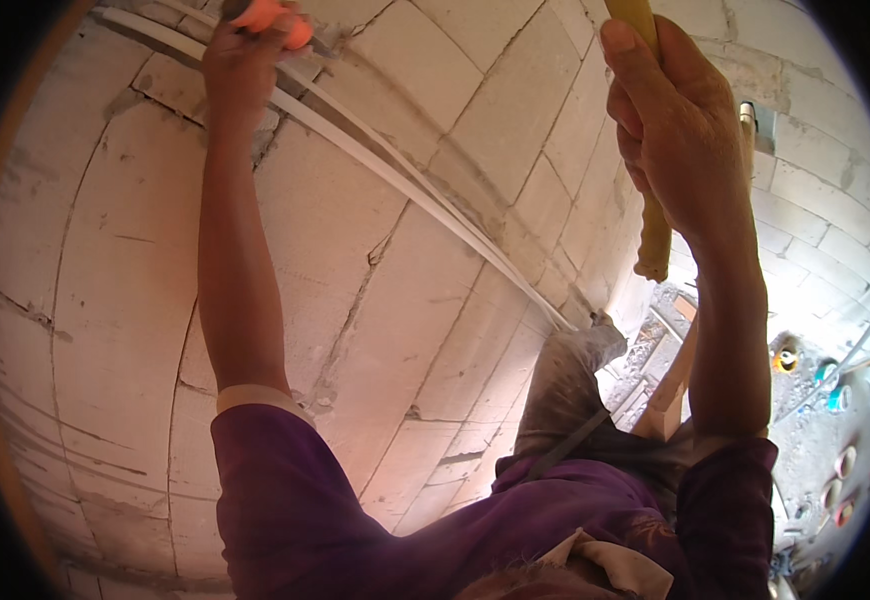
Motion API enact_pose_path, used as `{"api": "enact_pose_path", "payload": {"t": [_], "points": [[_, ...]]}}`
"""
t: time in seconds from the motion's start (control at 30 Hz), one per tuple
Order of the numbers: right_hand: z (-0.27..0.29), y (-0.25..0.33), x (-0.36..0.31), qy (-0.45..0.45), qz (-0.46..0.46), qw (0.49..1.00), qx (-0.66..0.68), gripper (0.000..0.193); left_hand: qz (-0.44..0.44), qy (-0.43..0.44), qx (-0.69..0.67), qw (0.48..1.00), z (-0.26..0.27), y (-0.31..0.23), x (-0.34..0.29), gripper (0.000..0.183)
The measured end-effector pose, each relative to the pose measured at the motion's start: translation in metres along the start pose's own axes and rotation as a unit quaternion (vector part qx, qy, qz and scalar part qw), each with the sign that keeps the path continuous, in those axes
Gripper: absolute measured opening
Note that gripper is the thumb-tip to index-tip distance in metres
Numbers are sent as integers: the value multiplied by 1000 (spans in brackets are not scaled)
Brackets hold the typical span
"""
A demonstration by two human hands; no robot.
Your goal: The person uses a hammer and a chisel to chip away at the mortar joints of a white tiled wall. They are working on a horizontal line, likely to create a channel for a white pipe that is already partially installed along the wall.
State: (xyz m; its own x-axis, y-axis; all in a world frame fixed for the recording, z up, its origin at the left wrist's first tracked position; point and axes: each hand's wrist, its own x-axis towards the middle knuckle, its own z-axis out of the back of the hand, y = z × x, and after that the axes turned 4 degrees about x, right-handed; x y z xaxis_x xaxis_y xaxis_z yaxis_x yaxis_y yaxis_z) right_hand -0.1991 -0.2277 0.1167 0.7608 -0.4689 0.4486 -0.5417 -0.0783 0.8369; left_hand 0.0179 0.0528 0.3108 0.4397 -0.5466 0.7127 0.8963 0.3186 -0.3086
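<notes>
At the upper left my left hand (240, 75) is closed round an orange-handled tool (285, 25), held close to the block wall (385, 280). A dark part shows by the orange; the tool's working end I cannot make out. Two pale strips like cables or conduit (395, 175) run slantwise down the wall, passing by that hand. To the right, my right hand (680, 120) is raised, wrapped round a yellow tool handle (655, 240). The handle's lower end hangs below the fist, and its top is cut off by the picture's edge.
A wooden plank or board (670, 390) stands beside my legs (565, 380). On the rubble-strewn floor at the lower right lie several tape-like rolls (835, 398). A second block wall (815, 230) with a small grey box (758, 128) rises at the right.
</notes>
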Motion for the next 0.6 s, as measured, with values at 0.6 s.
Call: {"api": "enact_pose_path", "payload": {"t": [0.6], "points": [[-28, -13, -7, 37, 31, 997, -64, 40, 10, 94, 66, 993, -38, -35, -17, 20]]}}
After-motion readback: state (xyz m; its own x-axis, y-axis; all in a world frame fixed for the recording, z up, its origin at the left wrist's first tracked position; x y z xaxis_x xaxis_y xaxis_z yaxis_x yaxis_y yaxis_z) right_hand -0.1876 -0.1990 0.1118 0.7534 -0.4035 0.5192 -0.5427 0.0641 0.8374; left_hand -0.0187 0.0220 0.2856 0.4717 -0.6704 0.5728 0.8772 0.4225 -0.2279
